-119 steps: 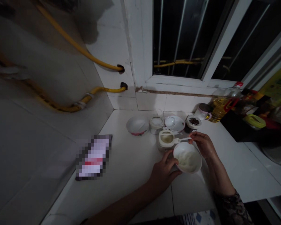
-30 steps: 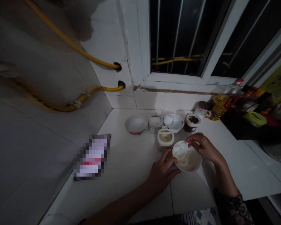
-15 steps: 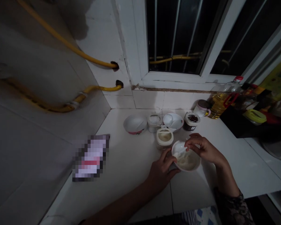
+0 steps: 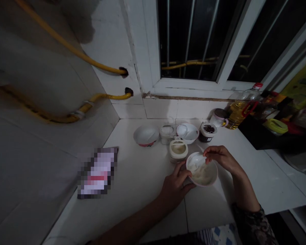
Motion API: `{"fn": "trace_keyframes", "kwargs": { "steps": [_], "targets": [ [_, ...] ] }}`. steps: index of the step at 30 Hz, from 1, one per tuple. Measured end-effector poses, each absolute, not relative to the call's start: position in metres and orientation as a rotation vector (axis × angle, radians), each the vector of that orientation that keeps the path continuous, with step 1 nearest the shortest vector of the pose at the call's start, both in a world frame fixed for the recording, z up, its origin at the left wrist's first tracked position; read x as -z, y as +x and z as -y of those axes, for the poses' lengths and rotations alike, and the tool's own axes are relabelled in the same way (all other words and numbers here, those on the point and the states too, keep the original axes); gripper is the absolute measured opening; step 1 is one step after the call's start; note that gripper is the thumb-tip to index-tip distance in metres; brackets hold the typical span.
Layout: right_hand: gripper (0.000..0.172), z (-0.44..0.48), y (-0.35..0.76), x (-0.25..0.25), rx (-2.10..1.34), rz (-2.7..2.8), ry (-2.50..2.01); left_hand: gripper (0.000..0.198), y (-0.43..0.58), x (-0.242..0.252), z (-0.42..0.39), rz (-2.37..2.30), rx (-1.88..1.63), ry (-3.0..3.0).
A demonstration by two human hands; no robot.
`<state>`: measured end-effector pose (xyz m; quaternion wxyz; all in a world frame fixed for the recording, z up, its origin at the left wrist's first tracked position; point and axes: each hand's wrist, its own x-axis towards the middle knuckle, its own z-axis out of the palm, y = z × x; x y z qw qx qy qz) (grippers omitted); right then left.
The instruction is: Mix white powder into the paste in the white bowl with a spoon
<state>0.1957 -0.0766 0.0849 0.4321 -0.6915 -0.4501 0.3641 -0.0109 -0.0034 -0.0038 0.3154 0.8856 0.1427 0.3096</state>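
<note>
Head view: left grip (image 4: 175, 182) clasps a bowl (image 4: 193, 158) of whitish contents (image 4: 202, 175), right grip (image 4: 221, 158) pinching a spoon (image 4: 199, 162).

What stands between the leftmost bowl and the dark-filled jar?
Head view: a clear jar and a white bowl, with a cream-rimmed jar just in front.

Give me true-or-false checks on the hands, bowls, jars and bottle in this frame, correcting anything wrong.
1. The left hand holds the bowl of pale contents at its side. True.

2. The right hand is on the oil bottle. False: its fingertips are at the bowl of pale contents.

3. The jar with dark contents stands, in the picture, right of the cream-rimmed jar. True.

4. The bottle's cap is green. False: it is red.

5. The bowl with pink marking is the leftmost bowl in the picture. True.
</note>
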Motion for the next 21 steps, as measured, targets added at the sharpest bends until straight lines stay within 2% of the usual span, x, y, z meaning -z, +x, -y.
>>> {"fn": "trace_keyframes", "kwargs": {
  "steps": [14, 21],
  "targets": [
    [0.009, 0.074, 0.211, -0.084, -1.004, 0.765, -1.593, 0.022, -0.011, 0.001, 0.003, -0.383, -0.789, 2.32],
    [0.01, 0.067, 0.206, -0.081, -0.925, 0.686, -1.468, 0.022, -0.011, 0.003, 0.003, -0.384, -0.79, 2.322]
  ]
}}
